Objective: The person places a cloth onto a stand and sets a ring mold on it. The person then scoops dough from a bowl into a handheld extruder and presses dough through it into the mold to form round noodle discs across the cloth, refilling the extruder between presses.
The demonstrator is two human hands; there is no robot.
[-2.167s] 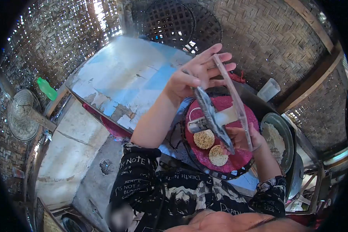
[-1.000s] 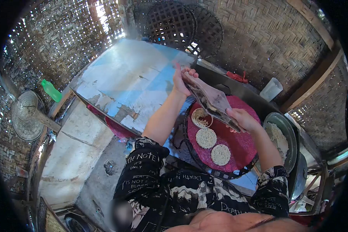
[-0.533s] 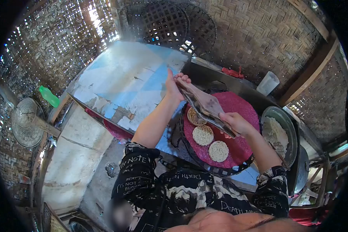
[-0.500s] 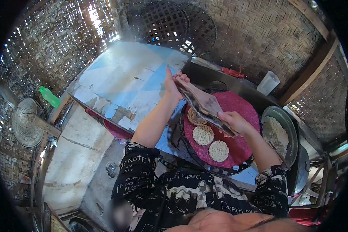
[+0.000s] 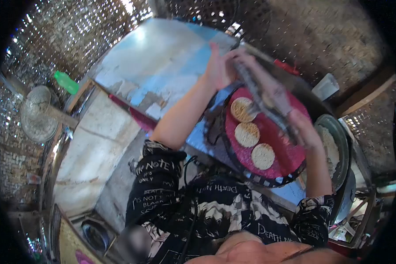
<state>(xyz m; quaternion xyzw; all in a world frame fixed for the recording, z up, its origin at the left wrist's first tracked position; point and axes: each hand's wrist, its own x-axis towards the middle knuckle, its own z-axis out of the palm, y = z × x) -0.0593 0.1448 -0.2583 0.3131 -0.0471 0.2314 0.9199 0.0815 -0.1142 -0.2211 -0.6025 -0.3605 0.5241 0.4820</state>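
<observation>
A flat, board-like object [image 5: 268, 90], brownish with a dark edge, is tilted between my hands and smeared by motion. My left hand [image 5: 222, 70] grips its far end with the thumb sticking up. At the near end, my right hand [image 5: 304, 127] holds it, fingers blurred. Below lies a round tray with a dark woven rim [image 5: 268, 179], lined with pink-red material [image 5: 295, 156]. Three pale round cakes with a stringy texture sit along its left side: a far cake [image 5: 243, 109], a middle cake [image 5: 247, 134] and a near cake [image 5: 263, 156]. The board hides part of the lining.
A green basin [image 5: 342, 145] of pale crumbly stuff stands right of the tray. Behind are a white plastic cup [image 5: 325, 87] and a red item [image 5: 287, 67]. A worn blue-white tabletop [image 5: 163, 57] spreads left. Farther left are a green bottle [image 5: 66, 82] and a strainer [image 5: 39, 101].
The board has tipped to a steeper angle, with both hands still on it. My view has shifted, so the tray and cakes appear farther right. The three cakes keep their arrangement.
</observation>
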